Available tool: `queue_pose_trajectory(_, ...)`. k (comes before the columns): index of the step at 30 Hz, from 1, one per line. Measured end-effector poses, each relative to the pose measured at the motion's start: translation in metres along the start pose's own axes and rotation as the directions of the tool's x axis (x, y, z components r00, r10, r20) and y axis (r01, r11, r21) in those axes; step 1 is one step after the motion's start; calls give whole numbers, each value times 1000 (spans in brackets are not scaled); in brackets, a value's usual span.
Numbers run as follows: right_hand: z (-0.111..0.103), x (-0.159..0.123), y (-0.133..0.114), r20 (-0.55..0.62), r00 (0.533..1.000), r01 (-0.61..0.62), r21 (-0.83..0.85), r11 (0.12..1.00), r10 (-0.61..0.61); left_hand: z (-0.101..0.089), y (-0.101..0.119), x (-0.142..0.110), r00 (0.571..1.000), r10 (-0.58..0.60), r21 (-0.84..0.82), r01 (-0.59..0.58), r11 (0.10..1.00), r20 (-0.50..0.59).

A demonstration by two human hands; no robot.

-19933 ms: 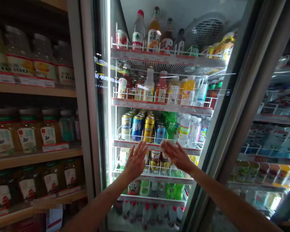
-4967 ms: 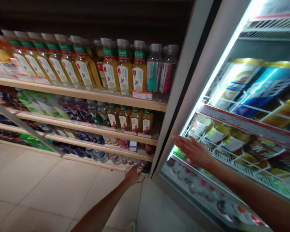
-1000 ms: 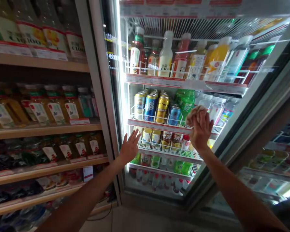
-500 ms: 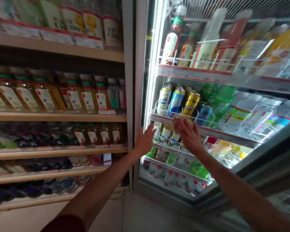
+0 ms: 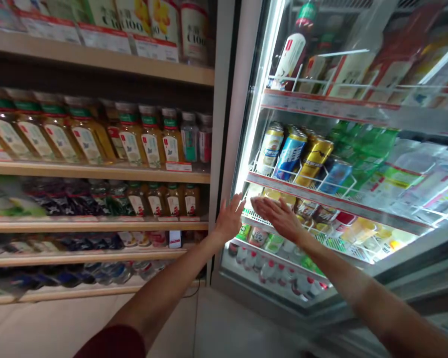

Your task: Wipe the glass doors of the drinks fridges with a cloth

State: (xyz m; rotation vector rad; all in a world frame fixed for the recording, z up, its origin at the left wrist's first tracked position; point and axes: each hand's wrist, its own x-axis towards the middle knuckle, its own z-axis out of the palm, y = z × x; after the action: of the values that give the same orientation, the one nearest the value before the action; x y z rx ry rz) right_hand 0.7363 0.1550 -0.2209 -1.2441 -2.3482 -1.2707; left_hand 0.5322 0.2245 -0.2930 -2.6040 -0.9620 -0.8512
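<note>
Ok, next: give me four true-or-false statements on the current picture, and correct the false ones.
1. Both hands are clenched into fists. False: the left hand has spread fingers, the right hand straight ones.
2. In the cooler, the tall blue can stands between a white can and a gold can. True.
3. The cooler's lowest row holds only cans. False: it holds red-capped bottles.
4. A dark red sleeve shows on the left arm. True.

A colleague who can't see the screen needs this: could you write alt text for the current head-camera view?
A person's bare left hand, fingers spread, and flattened right hand are held out before a lit drinks cooler stocked with cans and bottles. To the left, wooden shelves hold more bottles.
</note>
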Motion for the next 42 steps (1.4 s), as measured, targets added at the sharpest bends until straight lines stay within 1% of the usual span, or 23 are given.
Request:
queue_pose_trajectory(2,-5,10,12,-58,991,-118,-11,993,118,-2,-4,0,1000,-3,8,3,1000,-3)
queue_pose_trajectory(4,-12,20,25,-154,944,-301,-32,953,293,-4,-7,1,1000,1,16,-1,1000,-11)
queue_pose_trajectory(5,-13,22,27,-186,928,-336,-38,941,323,-5,-7,1,1000,6,19,-6,1000,-14)
queue_pose_trajectory(7,-13,19,21,-192,951,-258,-53,965,243,-7,-8,3,1000,17,26,-16,1000,-22)
queue_pose_trajectory(10,-9,5,11,-90,996,-32,-59,998,27,-13,-10,9,999,31,29,-30,999,-35)
queue_pose_trajectory(11,-10,2,12,-75,997,-26,-62,998,22,-15,-10,13,998,37,29,-35,999,-44)
queue_pose_trajectory(13,-15,0,23,-109,985,-146,-81,986,137,-19,-9,20,996,57,29,-55,998,-70)
queue_pose_trajectory(16,-24,-7,36,-203,905,-400,-99,911,375,-23,-7,29,990,74,32,-71,997,-117)
queue_pose_trajectory(17,-25,-13,37,-185,912,-388,-95,917,367,-24,-5,30,989,75,35,-71,997,-126)
queue_pose_trajectory(20,-30,-36,37,-29,991,-133,-60,989,132,-26,-2,33,986,103,45,-97,994,-135)
queue_pose_trajectory(22,-38,-45,49,-13,995,-100,-76,992,99,-28,1,36,982,124,52,-118,992,-139)
queue_pose_trajectory(24,-48,-46,69,-141,952,-291,-146,946,271,-29,6,39,981,124,56,-117,992,-147)
queue_pose_trajectory(26,-55,-45,83,-317,843,-504,-181,845,435,-28,11,42,982,108,55,-100,993,-156)
queue_pose_trajectory(27,-55,-46,84,-357,815,-541,-185,820,457,-27,14,43,982,102,54,-95,994,-161)
queue_pose_trajectory(28,-54,-49,81,-341,835,-512,-191,838,432,-27,16,44,981,99,53,-91,994,-167)
queue_pose_trajectory(29,-51,-53,75,-282,886,-429,-194,882,369,-26,18,44,980,96,52,-88,995,-174)
queue_pose_trajectory(31,-48,-61,64,-122,974,-208,-174,963,189,-25,19,44,978,98,50,-91,995,-186)
queue_pose_trajectory(32,-48,-64,63,-81,987,-153,-156,976,142,-24,19,44,976,101,50,-93,994,-195)
queue_pose_trajectory(34,-53,-65,69,-125,968,-234,-142,962,217,-24,20,45,971,104,49,-96,994,-216)
queue_pose_trajectory(37,-59,-61,81,-263,868,-462,-113,880,421,-22,24,45,969,83,50,-74,996,-233)
queue_pose_trajectory(38,-57,-62,79,-264,868,-462,-114,880,421,-21,26,44,968,73,48,-63,997,-238)
queue_pose_trajectory(39,-54,-64,73,-232,898,-408,-119,905,374,-20,30,43,967,70,47,-60,997,-245)
queue_pose_trajectory(42,-45,-71,50,-54,993,-114,-95,989,109,-18,42,38,961,123,55,-113,992,-246)
